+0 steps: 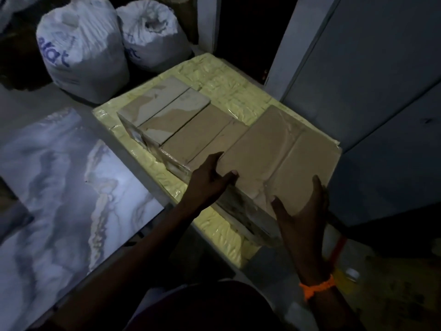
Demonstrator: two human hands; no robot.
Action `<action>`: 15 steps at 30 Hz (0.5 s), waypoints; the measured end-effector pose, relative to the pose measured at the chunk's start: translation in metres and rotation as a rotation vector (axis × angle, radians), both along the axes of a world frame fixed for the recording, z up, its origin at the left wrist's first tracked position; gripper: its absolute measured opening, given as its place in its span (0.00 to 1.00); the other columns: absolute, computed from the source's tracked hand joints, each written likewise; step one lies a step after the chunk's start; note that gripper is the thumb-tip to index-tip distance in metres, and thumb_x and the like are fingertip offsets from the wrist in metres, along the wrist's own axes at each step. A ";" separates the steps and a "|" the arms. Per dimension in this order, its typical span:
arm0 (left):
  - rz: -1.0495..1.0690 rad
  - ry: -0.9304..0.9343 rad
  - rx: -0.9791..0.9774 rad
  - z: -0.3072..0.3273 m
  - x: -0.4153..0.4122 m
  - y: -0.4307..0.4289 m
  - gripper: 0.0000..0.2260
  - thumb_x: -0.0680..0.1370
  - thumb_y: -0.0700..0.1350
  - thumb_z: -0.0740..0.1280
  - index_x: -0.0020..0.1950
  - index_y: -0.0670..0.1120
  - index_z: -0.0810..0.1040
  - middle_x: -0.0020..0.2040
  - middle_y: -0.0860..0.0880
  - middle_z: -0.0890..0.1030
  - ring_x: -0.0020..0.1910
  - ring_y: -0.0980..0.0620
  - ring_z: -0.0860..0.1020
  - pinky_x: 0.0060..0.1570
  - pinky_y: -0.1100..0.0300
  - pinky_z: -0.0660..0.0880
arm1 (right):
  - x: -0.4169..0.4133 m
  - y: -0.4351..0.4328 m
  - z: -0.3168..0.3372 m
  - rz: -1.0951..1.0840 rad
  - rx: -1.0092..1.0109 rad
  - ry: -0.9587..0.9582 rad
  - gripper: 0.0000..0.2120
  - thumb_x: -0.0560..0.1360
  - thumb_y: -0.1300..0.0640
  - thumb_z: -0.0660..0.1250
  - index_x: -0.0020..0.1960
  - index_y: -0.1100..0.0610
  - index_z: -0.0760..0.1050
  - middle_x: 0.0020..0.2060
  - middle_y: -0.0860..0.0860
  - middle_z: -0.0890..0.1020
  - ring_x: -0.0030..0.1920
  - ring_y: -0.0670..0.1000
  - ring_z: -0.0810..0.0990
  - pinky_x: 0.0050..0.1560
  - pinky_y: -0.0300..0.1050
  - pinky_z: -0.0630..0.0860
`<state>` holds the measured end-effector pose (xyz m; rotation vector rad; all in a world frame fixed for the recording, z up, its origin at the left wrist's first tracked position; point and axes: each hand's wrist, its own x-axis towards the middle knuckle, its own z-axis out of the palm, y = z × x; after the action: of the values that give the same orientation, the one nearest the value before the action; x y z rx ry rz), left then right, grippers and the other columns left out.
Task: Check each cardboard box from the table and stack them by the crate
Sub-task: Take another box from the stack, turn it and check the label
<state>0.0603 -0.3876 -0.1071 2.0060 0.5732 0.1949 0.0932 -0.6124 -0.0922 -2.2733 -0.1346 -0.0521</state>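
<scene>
Orange band on the right wrist, nearest us. Two hands on one box: the right hand grips the near box at its near right corner, thumb on top, fingers curled round the edge. The left hand grips its left side, thumb over the top. That box is over the near right of the yellow block; resting or lifted, can't tell. Three boxes in a row: near one, middle box just beside it, far box. Marble tabletop to the left. Two white sacks at the back.
</scene>
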 end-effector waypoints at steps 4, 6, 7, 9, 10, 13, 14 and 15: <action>0.153 -0.132 -0.054 0.033 -0.018 0.008 0.29 0.75 0.57 0.75 0.73 0.51 0.72 0.58 0.59 0.79 0.42 0.60 0.80 0.48 0.58 0.77 | 0.009 0.016 0.020 0.107 0.093 -0.075 0.44 0.74 0.51 0.77 0.82 0.48 0.57 0.80 0.54 0.59 0.80 0.55 0.58 0.75 0.55 0.65; 0.248 -0.216 -0.134 0.042 -0.038 0.019 0.27 0.73 0.55 0.76 0.70 0.50 0.74 0.60 0.57 0.81 0.46 0.59 0.82 0.48 0.60 0.78 | 0.009 0.034 0.032 0.179 0.124 -0.132 0.43 0.73 0.52 0.78 0.81 0.51 0.59 0.79 0.54 0.61 0.79 0.54 0.60 0.74 0.48 0.63; 0.292 -0.250 -0.169 0.046 -0.050 0.025 0.26 0.73 0.52 0.77 0.69 0.49 0.75 0.60 0.55 0.82 0.49 0.58 0.82 0.48 0.61 0.78 | 0.007 0.044 0.036 0.215 0.136 -0.157 0.43 0.73 0.52 0.78 0.81 0.52 0.59 0.78 0.54 0.62 0.79 0.54 0.61 0.74 0.45 0.62; 0.396 -0.284 -0.223 0.049 -0.078 0.041 0.23 0.73 0.48 0.78 0.66 0.49 0.76 0.58 0.52 0.83 0.54 0.55 0.83 0.49 0.60 0.79 | 0.002 0.069 0.042 0.292 0.158 -0.189 0.44 0.72 0.52 0.78 0.81 0.54 0.60 0.78 0.55 0.63 0.78 0.53 0.62 0.73 0.35 0.60; 0.456 -0.292 -0.230 0.049 -0.094 0.050 0.22 0.72 0.49 0.78 0.65 0.49 0.77 0.58 0.52 0.83 0.56 0.54 0.82 0.50 0.57 0.79 | -0.002 0.082 0.042 0.335 0.168 -0.200 0.44 0.72 0.51 0.79 0.81 0.54 0.60 0.77 0.55 0.64 0.78 0.52 0.62 0.72 0.31 0.59; 0.637 -0.351 -0.271 0.048 -0.146 0.078 0.19 0.73 0.47 0.78 0.60 0.47 0.77 0.58 0.50 0.83 0.58 0.50 0.82 0.50 0.54 0.80 | -0.023 0.128 0.039 0.495 0.190 -0.201 0.46 0.71 0.50 0.81 0.81 0.52 0.60 0.76 0.54 0.66 0.76 0.50 0.65 0.71 0.39 0.65; 0.698 -0.367 -0.290 0.048 -0.164 0.087 0.18 0.73 0.48 0.77 0.59 0.47 0.78 0.57 0.49 0.84 0.58 0.52 0.83 0.48 0.57 0.80 | -0.033 0.145 0.035 0.551 0.204 -0.187 0.47 0.70 0.49 0.81 0.81 0.52 0.60 0.75 0.54 0.67 0.75 0.49 0.66 0.70 0.41 0.66; 0.757 -0.374 -0.296 0.048 -0.182 0.097 0.18 0.73 0.50 0.76 0.59 0.47 0.78 0.56 0.51 0.84 0.56 0.55 0.83 0.45 0.61 0.79 | -0.045 0.161 0.029 0.611 0.218 -0.168 0.48 0.69 0.47 0.81 0.81 0.52 0.61 0.74 0.54 0.68 0.74 0.48 0.67 0.70 0.42 0.67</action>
<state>-0.1221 -0.2909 -0.0588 1.3429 1.0238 0.8672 0.0487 -0.4511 -0.0632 -1.9232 -0.8607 0.0613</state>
